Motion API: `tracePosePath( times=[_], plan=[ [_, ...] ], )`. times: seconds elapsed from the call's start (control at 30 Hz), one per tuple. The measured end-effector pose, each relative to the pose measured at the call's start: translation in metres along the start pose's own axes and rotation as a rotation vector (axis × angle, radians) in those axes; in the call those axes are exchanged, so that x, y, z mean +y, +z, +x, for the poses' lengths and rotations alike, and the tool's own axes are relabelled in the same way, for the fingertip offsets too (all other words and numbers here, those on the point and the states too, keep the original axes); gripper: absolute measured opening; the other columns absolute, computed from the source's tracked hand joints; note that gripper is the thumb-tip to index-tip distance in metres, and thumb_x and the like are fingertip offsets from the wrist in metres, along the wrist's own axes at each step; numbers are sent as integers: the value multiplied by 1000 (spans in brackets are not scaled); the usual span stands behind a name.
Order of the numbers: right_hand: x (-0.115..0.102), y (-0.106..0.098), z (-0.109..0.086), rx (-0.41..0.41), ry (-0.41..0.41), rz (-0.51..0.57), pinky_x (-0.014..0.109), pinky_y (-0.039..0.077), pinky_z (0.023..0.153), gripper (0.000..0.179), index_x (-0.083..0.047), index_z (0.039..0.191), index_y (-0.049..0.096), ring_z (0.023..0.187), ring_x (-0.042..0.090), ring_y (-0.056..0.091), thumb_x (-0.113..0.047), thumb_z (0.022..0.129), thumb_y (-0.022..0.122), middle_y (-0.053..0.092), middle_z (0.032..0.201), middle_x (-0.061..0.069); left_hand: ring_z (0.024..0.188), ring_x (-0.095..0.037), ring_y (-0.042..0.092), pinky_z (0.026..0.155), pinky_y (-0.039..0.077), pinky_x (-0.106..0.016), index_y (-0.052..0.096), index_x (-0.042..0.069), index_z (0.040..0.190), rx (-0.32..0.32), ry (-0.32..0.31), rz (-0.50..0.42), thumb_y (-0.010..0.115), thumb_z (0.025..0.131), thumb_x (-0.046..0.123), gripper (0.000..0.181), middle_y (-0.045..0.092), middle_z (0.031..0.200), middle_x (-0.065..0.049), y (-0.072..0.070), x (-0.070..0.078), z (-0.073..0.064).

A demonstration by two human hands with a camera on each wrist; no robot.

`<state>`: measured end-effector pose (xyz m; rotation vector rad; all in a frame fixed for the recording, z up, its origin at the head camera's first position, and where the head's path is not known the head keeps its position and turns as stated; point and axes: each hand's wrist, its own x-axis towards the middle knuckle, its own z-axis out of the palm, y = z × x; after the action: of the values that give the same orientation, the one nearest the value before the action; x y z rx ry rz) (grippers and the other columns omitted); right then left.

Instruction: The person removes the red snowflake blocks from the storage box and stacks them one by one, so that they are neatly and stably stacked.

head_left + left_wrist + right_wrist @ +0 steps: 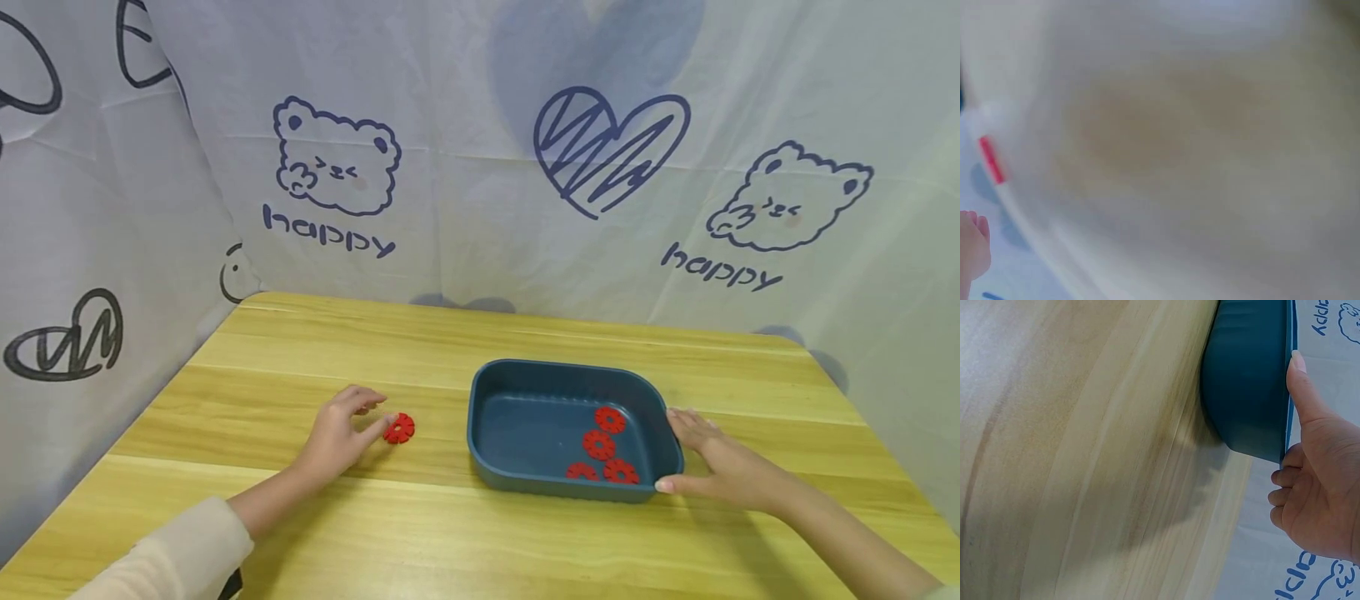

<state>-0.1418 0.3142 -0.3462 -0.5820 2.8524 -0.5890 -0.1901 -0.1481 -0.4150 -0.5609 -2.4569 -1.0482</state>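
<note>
My left hand (341, 433) is over the table beside a red notched disc (400, 428), a snowflake-type building piece. The thumb tip overlaps the disc's left edge, while the fingers bend above, apart from the thumb. Cream sleeve cloth fills most of the left wrist view, with part of the hand (974, 247) at its left edge. My right hand (723, 467) holds the right front corner of a dark blue plastic basin (525, 485), thumb at the rim and fingers along the right wall. Several red discs (599, 445) lie inside, toward its right end.
The basin stands on a wood-grain table (360, 542). Behind and to the left hangs a white cloth (465, 167) printed with bears, hearts and the word "happy". The table's far edge meets this cloth.
</note>
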Motion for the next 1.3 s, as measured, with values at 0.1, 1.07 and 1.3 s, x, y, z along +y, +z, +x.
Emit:
tracePosePath(
  times=[0.1,1.07,1.3],
  plan=[
    [0,1,0,3,-4,0,70,24,98,97,14,139,26,129,58,20,-45,77,70,23,144,36,82,-28,62,73,55,-38,67,-4,97,37,26,-41,74,77,10,26,66,94,-15,-3,11,10],
    [-1,-1,0,6,-6,-8,70,25,98,97,15,139,27,129,58,20,-46,76,70,24,143,36,86,-26,61,74,55,-40,67,-1,102,-21,111,-351,75,76,11,30,65,96,-14,51,98,56],
    [-2,-2,1,-3,0,-6,70,24,98,98,14,139,26,129,59,20,-47,76,70,24,144,36,88,-22,62,77,54,-36,66,2,105,-55,118,-353,74,77,14,31,64,100,-11,69,109,58]
  ],
)
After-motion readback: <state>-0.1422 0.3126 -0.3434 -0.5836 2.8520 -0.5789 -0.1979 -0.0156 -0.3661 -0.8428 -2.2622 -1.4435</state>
